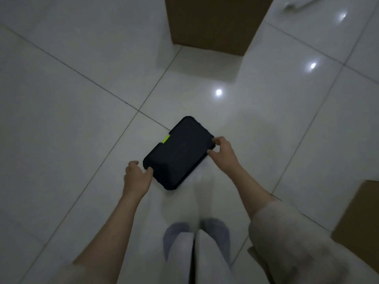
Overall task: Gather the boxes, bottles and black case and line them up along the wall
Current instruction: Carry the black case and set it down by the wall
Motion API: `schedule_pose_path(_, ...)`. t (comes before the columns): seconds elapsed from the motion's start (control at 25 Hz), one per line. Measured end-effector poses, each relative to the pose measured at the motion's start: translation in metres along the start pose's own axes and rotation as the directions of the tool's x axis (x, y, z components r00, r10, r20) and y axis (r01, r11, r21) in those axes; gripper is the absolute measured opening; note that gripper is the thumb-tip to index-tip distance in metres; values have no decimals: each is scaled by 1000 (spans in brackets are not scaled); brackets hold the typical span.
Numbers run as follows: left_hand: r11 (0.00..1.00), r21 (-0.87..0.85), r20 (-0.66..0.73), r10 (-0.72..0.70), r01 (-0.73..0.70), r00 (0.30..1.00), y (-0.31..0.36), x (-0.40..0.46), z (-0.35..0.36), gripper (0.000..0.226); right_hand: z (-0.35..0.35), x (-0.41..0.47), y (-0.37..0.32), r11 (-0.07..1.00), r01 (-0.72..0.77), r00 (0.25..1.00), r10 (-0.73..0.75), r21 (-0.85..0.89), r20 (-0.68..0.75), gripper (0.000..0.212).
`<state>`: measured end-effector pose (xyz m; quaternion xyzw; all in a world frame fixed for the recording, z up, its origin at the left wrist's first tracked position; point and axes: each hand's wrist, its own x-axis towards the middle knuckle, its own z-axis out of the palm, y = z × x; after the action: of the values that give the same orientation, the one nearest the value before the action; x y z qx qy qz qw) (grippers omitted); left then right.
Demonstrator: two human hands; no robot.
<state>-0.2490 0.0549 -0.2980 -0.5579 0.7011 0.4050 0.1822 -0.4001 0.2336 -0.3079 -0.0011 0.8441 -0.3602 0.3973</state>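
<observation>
The black case [178, 153] lay flat on the pale tiled floor [71, 99], turned at a slant to the tile joints, its small green latch [166, 139] on the long edge away from both sets of fingers; it seemed taken by its two short ends because a wide, flat thing like this lifts level only when held from both sides. The left hand [137, 177] was at the near end, its fingers [148, 171] curled loosely and its thumb pressed on the corner, touching the case but not clamped on it. The right hand [222, 149] was at the far end, fingers [217, 140] and thumb spread part-way and pinching the rim between them, a light hold, not a full grasp; whether the case had left the floor could not be told. Beyond the right fingertips, well apart, stood a tall cardboard box [215, 23], and behind the right wrist, at the frame's edge, another cardboard box [361, 218]. No wall or bottle was in sight, so the lining-up looked barely begun
</observation>
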Motion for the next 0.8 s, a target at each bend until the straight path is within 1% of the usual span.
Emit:
schedule_pose_path(0.08, 995, -72, 26, -65, 67, 998, -15, 26, 23, 64, 15, 37, 7, 997, 33, 999, -33, -76, 0, 50)
schedule_pose_path(0.2, 954, -244, 49, -165, 172, 985, -22, 53, 53, 69, 21, 78, 19, 990, 7, 1000, -5, -141, 20, 63)
schedule_pose_path(0.32, 829, -468, 94, -298, 306, 950, -20, 69, 72, 80, 30, 99, 29, 998, -29, 997, 32, -54, 74, 71)
schedule_pose_path(0.4, 742, -588, 101, -327, 321, 940, -19, 73, 78, 87, 35, 104, 34, 998, -55, 997, 55, -13, 57, 79)
schedule_pose_path(0.48, 742, -600, 83, -315, 300, 946, -19, 73, 82, 95, 34, 107, 37, 992, -125, 991, 123, 35, 42, 87)
schedule_pose_path(0.56, 788, -553, 59, -287, 270, 956, -19, 73, 83, 99, 28, 108, 42, 976, -208, 977, 205, 58, 56, 91)
schedule_pose_path(0.68, 876, -436, 23, -218, 206, 976, -16, 80, 80, 95, 19, 99, 62, 958, -285, 956, 283, 19, 80, 94)
schedule_pose_path(0.72, 897, -405, 22, -183, 177, 983, -14, 84, 79, 94, 19, 93, 71, 953, -298, 953, 293, 55, 79, 91)
schedule_pose_path(0.8, 922, -373, 35, -100, 106, 994, -9, 89, 80, 88, 20, 77, 89, 919, -312, 950, 304, 242, 71, 82)
